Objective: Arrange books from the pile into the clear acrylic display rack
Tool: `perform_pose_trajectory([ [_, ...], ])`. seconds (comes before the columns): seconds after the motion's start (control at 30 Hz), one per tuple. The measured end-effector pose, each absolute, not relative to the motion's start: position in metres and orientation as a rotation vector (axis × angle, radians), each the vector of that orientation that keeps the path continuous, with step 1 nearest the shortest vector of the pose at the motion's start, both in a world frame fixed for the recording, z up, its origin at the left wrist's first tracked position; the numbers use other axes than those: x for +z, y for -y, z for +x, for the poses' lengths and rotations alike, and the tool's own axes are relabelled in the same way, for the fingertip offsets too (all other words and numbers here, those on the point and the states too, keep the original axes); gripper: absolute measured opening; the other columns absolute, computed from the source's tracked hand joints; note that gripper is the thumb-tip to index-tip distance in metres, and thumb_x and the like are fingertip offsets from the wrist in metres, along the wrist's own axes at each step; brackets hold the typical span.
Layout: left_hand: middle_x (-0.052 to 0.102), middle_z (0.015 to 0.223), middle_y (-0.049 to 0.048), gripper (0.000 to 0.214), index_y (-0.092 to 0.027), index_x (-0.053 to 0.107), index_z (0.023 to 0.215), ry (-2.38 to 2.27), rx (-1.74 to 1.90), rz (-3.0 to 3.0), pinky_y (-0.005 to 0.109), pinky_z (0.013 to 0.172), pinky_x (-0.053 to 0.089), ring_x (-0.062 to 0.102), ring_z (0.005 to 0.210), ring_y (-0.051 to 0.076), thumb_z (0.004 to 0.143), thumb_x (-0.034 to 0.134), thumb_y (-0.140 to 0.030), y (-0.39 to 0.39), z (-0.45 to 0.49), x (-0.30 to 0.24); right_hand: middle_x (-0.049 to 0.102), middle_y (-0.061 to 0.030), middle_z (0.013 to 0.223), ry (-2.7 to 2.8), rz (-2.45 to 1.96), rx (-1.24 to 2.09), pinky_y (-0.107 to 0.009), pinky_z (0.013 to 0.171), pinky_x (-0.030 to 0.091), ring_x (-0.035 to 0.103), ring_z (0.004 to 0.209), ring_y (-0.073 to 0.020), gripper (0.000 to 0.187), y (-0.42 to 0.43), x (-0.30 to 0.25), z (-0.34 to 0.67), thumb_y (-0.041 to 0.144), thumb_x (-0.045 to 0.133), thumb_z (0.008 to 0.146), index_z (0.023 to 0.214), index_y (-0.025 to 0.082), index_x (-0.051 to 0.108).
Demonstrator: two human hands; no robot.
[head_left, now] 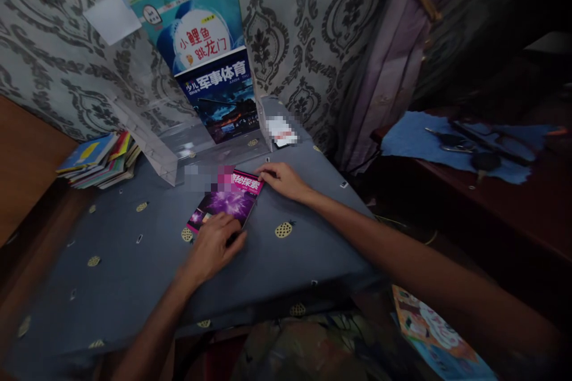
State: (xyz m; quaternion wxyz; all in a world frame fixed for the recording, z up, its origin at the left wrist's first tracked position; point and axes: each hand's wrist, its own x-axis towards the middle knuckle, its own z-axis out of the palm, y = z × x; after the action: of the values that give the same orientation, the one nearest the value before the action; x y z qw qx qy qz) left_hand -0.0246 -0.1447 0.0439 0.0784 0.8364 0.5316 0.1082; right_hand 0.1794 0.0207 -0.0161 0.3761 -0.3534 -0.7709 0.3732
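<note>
The pink book (227, 205) lies flat on your gray bench (250, 268), left of a purple curtain (386, 89). Your left hand (215, 244) rests on it, thumb apart; your right hand (286, 181) touches its corner, maybe pinching, can't tell.

A book (230, 201) lies before the display rack (159, 158).

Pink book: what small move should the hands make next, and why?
Perhaps the right hand should lift the far right corner of the pink book: that hand is at this corner, while the left hand lies over the near edge and could steady it.
</note>
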Motion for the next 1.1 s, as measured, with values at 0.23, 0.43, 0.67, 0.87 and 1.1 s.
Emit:
perform_pose_trajectory([
  [0.23, 0.067, 0.116, 0.012, 0.023, -0.017, 0.062, 0.111, -2.074, 0.104, 2.465, 0.035, 0.086, 0.05, 0.062, 0.11, 0.028, 0.099, 0.055, -0.035, 0.081, 0.028, 0.048, 0.077, -0.0021, 0.076, 1.688, -0.841, 1.284, -0.022, 0.063, 0.052, 0.068, 0.068, -0.0133, 0.025, -0.034, -0.024, 0.18, 0.014, 0.054, 0.089, 0.103, 0.016, 0.075],
  [0.43, 0.068, 0.119, 0.0178, 0.035, -0.011, 0.064, 0.117, -2.169, -0.145, 2.459, 0.038, 0.085, 0.053, 0.062, 0.114, 0.032, 0.102, 0.048, -0.039, 0.06, 0.039, 0.043, 0.078, -0.0025, 0.079, 1.645, -0.841, 1.318, -0.022, 0.065, 0.053, 0.069, 0.07, -0.0123, 0.025, -0.034, -0.023, 0.179, 0.009, 0.054, 0.088, 0.102, 0.016, 0.074],
  [0.67, 0.07, 0.113, 0.0201, 0.04, -0.008, 0.067, 0.113, -2.154, -0.258, 2.466, 0.037, 0.079, 0.054, 0.067, 0.105, 0.031, 0.105, 0.035, -0.031, 0.063, 0.046, 0.039, 0.078, -0.0026, 0.081, 1.533, -0.835, 1.408, -0.022, 0.066, 0.055, 0.07, 0.07, -0.0119, 0.024, -0.032, -0.019, 0.181, 0.007, 0.054, 0.089, 0.1, 0.016, 0.073],
  [0.87, 0.07, 0.108, 0.0207, 0.042, -0.008, 0.068, 0.112, -2.145, -0.261, 2.505, 0.038, 0.077, 0.054, 0.07, 0.101, 0.031, 0.105, 0.031, -0.025, 0.063, 0.046, 0.037, 0.078, -0.0019, 0.08, 1.462, -0.828, 1.449, -0.02, 0.063, 0.057, 0.07, 0.07, -0.011, 0.021, -0.034, -0.019, 0.182, 0.008, 0.056, 0.088, 0.098, 0.017, 0.072],
  [1.1, 0.07, 0.107, 0.0212, 0.043, -0.007, 0.068, 0.111, -2.143, -0.267, 2.533, 0.038, 0.074, 0.055, 0.07, 0.099, 0.031, 0.104, 0.029, -0.022, 0.063, 0.046, 0.035, 0.078, -0.0032, 0.082, 1.452, -0.854, 1.445, -0.019, 0.062, 0.057, 0.07, 0.072, -0.0111, 0.024, -0.034, -0.017, 0.182, 0.006, 0.052, 0.091, 0.097, 0.017, 0.072],
])
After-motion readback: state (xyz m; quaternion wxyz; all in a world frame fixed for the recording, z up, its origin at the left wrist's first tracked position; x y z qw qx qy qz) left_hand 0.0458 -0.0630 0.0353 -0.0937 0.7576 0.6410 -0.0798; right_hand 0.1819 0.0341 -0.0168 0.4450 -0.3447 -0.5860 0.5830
